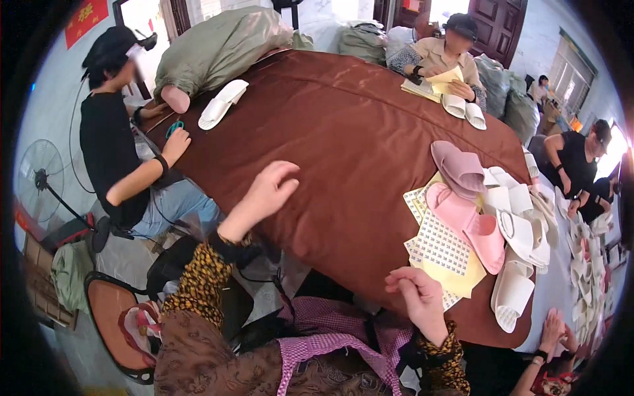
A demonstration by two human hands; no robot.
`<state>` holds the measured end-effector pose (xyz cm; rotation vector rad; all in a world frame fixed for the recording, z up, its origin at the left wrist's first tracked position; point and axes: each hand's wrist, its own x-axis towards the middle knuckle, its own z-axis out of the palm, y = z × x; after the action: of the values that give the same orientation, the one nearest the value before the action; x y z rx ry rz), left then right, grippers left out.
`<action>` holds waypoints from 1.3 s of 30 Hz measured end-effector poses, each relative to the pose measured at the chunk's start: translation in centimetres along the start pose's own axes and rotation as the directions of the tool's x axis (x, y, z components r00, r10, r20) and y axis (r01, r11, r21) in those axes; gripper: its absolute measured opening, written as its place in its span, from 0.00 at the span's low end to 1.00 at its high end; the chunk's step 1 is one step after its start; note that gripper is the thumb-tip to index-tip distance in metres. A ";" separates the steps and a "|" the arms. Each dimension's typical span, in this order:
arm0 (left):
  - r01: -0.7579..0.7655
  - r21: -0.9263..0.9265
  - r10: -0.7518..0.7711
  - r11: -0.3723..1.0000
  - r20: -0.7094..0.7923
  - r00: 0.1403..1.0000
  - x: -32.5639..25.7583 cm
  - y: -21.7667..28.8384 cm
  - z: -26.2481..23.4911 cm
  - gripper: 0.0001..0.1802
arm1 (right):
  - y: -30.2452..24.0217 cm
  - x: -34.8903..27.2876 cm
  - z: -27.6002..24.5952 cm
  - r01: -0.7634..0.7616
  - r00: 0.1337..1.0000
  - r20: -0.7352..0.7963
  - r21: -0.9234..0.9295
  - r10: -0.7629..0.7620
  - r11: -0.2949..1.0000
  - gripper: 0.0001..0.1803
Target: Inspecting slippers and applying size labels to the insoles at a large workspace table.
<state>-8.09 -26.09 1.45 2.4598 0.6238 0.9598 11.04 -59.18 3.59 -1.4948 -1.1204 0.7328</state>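
My left hand (267, 195) hovers over the brown cloth-covered table (330, 152), its fingers loosely curved and apart, with nothing in it. Near the table's front edge, my right hand (421, 300) has thumb and fingertips pinched together; anything between them is too small to make out. Beside it lie yellow-backed sheets of small printed stickers (441, 247). Two pink slippers (452, 208) rest partly on those sheets, with mauve slippers (459, 168) just behind. To their right is a pile of white slippers (515, 231), and one white slipper (512, 294) lies at the table's right edge.
A big green sack (221, 49) rests at the far left beside a white pair of slippers (223, 104). One person at the left holds teal scissors (175, 127). Another (449, 63) across the table handles yellow sheets. More slippers (588, 270) cover a second table at right.
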 end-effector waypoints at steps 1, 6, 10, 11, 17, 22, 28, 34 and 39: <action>0.021 0.007 -0.021 1.000 -0.016 1.000 0.5 -1.7 -0.5 0.16 | 1.0 0.1 0.4 -0.006 1.000 -0.012 0.049 0.006 0.999 0.10; 0.245 0.201 -0.240 0.948 -0.053 0.969 3.5 -10.5 -5.0 0.22 | 3.4 1.5 1.8 -0.054 0.997 -0.043 0.088 0.058 0.995 0.10; 0.448 0.190 -0.437 0.874 -0.097 0.894 8.2 -16.0 -8.1 0.24 | 3.7 0.8 1.7 -0.053 0.991 -0.116 0.058 0.060 0.997 0.10; 0.494 0.209 -0.478 0.844 -0.123 0.870 8.5 -17.9 -9.1 0.24 | 3.9 0.8 2.0 -0.030 0.992 -0.124 0.046 0.035 0.999 0.09; 0.683 -0.216 -0.717 0.697 -0.204 0.667 9.6 -24.2 -11.1 0.13 | 4.2 0.4 2.2 0.097 0.978 -0.164 -0.175 -0.126 0.980 0.08; 0.684 -0.412 -0.795 0.602 -0.234 0.559 10.0 -28.8 -12.0 0.16 | 4.3 -0.2 2.1 0.056 0.978 -0.187 -0.194 -0.093 0.979 0.07; 0.686 -0.555 -0.869 0.470 -0.155 0.470 11.3 -31.4 -11.7 0.26 | 3.8 0.4 2.7 0.106 0.961 -0.205 -0.347 -0.185 0.932 0.07; 0.490 -0.776 -0.902 0.398 -0.232 0.365 11.5 -35.5 -11.3 0.28 | 4.1 0.4 2.9 0.094 0.964 -0.198 -0.382 -0.180 0.919 0.11; 0.867 -0.064 -0.666 0.494 -0.668 0.331 11.0 -40.8 -17.7 0.37 | 4.0 0.3 2.1 0.203 0.955 -0.143 -0.332 -0.261 0.921 0.12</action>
<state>-23.64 16.83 -2.68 1.5222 2.1150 1.2471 10.27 -57.99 -0.69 -1.6185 -1.2870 0.2505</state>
